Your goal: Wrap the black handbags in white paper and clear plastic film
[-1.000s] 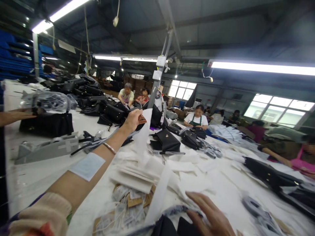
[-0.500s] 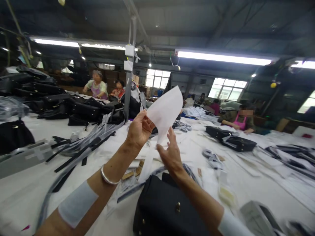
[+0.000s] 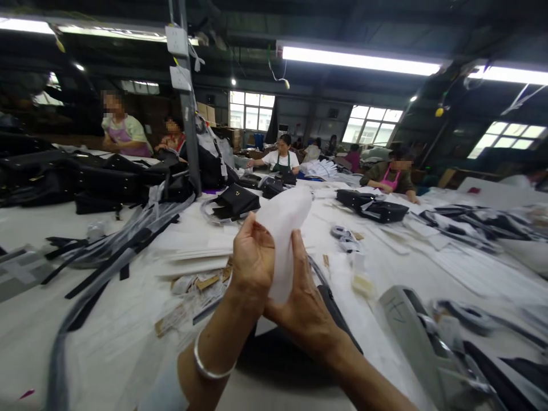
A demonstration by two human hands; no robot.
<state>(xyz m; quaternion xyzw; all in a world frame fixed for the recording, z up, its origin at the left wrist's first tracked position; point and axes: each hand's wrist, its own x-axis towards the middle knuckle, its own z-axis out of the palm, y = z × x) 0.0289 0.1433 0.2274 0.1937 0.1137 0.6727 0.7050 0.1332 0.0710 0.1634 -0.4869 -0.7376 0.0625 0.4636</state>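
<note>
A thin white sheet (image 3: 285, 228) stands upright and curved between my two hands. My left hand (image 3: 252, 260), with a silver bangle at the wrist, curls its fingers round the sheet's left edge. Against the sheet's right side rests my right hand (image 3: 302, 297), its fingers pointing up and its thumb at the lower edge. Beneath my hands a black bag (image 3: 291, 357) lies on the white table (image 3: 107, 342), mostly hidden by my wrists and forearms.
Black and clear strips (image 3: 124, 245) lie left, near piled black bags (image 3: 107, 182) and a metal post (image 3: 190, 114). A grey tape dispenser (image 3: 406, 331) stands right. Brown scraps (image 3: 208, 282) lie left of my hands. Several people sit across the table.
The sheet has come lower and is more upright and curved. My right hand has moved in against it. The view has turned right, and another person in a white shirt now shows.
</note>
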